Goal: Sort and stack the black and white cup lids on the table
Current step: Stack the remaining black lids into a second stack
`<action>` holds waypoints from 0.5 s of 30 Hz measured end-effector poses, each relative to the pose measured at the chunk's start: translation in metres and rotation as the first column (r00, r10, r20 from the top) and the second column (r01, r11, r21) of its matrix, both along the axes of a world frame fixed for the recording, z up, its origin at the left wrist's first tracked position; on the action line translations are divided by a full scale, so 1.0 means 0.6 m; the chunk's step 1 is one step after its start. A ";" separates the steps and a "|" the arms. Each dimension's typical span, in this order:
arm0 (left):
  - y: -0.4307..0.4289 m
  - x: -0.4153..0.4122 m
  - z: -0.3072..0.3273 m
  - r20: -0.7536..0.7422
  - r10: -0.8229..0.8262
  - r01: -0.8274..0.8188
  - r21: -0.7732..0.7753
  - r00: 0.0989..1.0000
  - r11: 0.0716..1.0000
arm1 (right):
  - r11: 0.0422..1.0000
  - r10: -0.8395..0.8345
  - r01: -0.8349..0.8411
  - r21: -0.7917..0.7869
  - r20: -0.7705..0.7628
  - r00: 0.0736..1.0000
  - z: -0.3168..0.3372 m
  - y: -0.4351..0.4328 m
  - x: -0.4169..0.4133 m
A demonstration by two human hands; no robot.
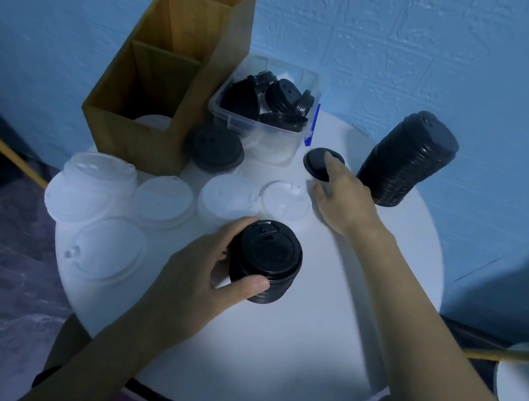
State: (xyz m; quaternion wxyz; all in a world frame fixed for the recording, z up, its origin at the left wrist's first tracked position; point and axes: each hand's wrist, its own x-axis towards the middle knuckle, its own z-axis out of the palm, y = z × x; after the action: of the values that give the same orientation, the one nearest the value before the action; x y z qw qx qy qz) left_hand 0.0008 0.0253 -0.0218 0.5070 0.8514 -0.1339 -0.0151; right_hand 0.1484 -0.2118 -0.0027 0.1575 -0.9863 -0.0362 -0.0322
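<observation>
L hand [212, 261] is curled round a short blk lid stack [263, 262], thumb on the near side and fingers on the far side. The stack is held upright low over the table [300, 362]; contact w/ the top can't be told. R hand [343, 195] is stretched out further off, w/ fingertips laid on a single blk lid [316, 168] lying flat and the thumb spread away. Whether that lid is pinched can't be told (blur).

A tall blk lid stack [408, 160] is stood just R of the R hand. Between the hands a wht lid [228, 201] and a second wht lid [285, 200] are laid side by side. L of the L hand a wht lid pile [96, 184], a third wht lid [164, 200] and a fourth wht lid [110, 248] are spread out.

Beyond the R hand, to its L, a clear bin [228, 115] w/ loose blk lids inside is set. Another blk lid [215, 149] is placed just in front of it, beside a wooden organizer [172, 74].
</observation>
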 end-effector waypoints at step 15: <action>0.002 -0.003 0.005 -0.014 -0.016 0.016 -0.015 1.000 1.000 | 0.943 -0.102 0.074 0.325 0.070 0.992 -0.010 -0.036 -0.074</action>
State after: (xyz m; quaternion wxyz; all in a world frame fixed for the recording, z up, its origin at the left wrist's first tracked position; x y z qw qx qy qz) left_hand -0.0010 0.0268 -0.0189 0.5140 0.8464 -0.1374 -0.0241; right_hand 0.1038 -0.2337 -0.0087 0.3130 -0.9457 0.0070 -0.0873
